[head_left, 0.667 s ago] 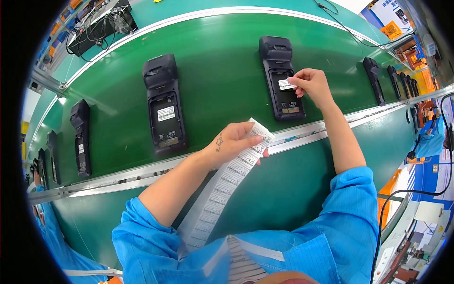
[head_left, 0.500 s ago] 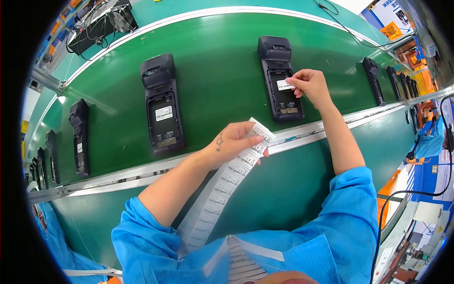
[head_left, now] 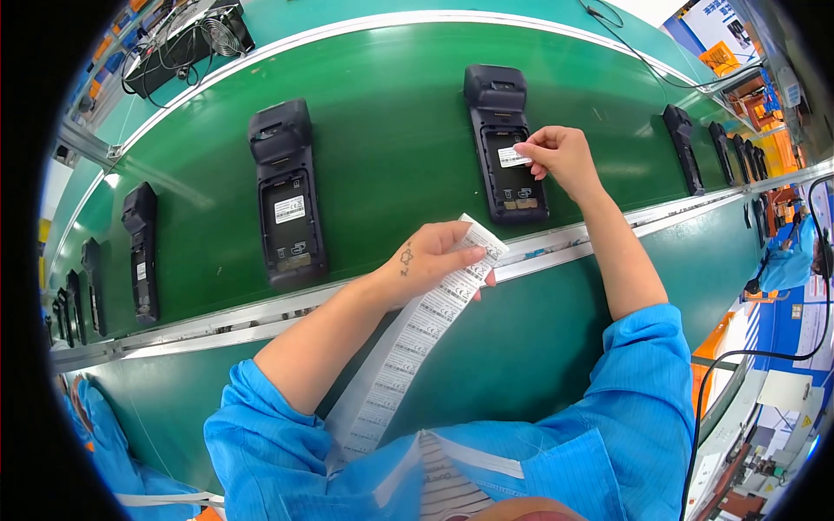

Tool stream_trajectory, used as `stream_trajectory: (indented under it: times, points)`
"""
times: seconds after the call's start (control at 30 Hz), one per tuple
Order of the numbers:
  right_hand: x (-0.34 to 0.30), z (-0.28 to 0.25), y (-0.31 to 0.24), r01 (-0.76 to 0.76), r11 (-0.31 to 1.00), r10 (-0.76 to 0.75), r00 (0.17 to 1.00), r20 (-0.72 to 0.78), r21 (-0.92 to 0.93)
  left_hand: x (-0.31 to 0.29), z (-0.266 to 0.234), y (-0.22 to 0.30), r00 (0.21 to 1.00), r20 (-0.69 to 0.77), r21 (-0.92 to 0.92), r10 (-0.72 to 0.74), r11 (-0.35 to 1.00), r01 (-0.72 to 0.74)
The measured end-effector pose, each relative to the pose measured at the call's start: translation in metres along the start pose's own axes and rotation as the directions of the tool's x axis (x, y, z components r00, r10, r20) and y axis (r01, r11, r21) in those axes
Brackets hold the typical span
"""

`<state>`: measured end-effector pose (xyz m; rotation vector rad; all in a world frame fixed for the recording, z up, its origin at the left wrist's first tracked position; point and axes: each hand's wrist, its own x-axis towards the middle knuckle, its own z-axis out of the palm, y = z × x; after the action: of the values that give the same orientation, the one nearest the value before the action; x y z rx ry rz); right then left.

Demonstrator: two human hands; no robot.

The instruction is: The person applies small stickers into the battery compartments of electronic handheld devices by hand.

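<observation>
My left hand (head_left: 434, 260) pinches the upper end of a long strip of white printed labels (head_left: 408, 352), which trails down toward my chest. Over the green belt, my right hand (head_left: 563, 161) has thumb and forefinger pinched on the edge of one white label (head_left: 511, 157). That label lies in the open back recess of a black handheld terminal (head_left: 512, 193); whether it is fully stuck down I cannot tell. To the left, a second handheld terminal (head_left: 290, 243) lies back up with a white label (head_left: 289, 209) in its recess.
More black terminals lie along the green conveyor belt (head_left: 382, 113), at the left (head_left: 142, 252) and the right (head_left: 685, 149). A metal rail (head_left: 573, 247) edges the belt nearest me. Behind it sits a black box with coiled cables (head_left: 187, 48). A blue sleeve (head_left: 109, 434) shows at lower left.
The terminals have shifted slightly left along the belt. My right hand has followed a little leftward, still at the label. My left hand and the strip have hardly moved.
</observation>
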<state>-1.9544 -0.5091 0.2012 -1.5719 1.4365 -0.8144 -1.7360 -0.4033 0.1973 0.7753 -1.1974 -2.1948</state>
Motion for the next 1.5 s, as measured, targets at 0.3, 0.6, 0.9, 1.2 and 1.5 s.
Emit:
stream_trajectory:
  times: [0.3, 0.6, 0.9, 1.2, 1.5]
  points:
    - [0.0, 0.005, -0.017, 0.104, 0.873, -0.105, 0.994, 0.026, -0.476, 0.008, 0.005, -0.006, 0.999, 0.018, -0.044, 0.036, 0.998, -0.035]
    - [-0.04, 0.016, -0.024, 0.075, 0.986, -0.12, 0.938, 0.326, 0.148, 0.011, 0.001, -0.014, 0.979, 0.047, 0.161, 0.199, 0.966, -0.204]
    - [-0.051, 0.007, -0.029, -0.118, 0.957, -0.035, 0.86, 0.509, 0.266, 0.015, 0.008, -0.008, 0.971, 0.061, 0.22, 0.233, 0.945, -0.241]
    - [-0.05, 0.01, -0.023, -0.06, 0.968, -0.059, 0.891, 0.451, 0.245, 0.025, 0.011, -0.018, 0.963, -0.063, 0.368, 0.261, 0.904, -0.22]
    - [-0.051, -0.001, -0.017, -0.093, 0.953, -0.084, 0.834, 0.545, 0.29, 0.035, 0.015, -0.019, 0.931, 0.005, 0.34, 0.365, 0.875, -0.345]
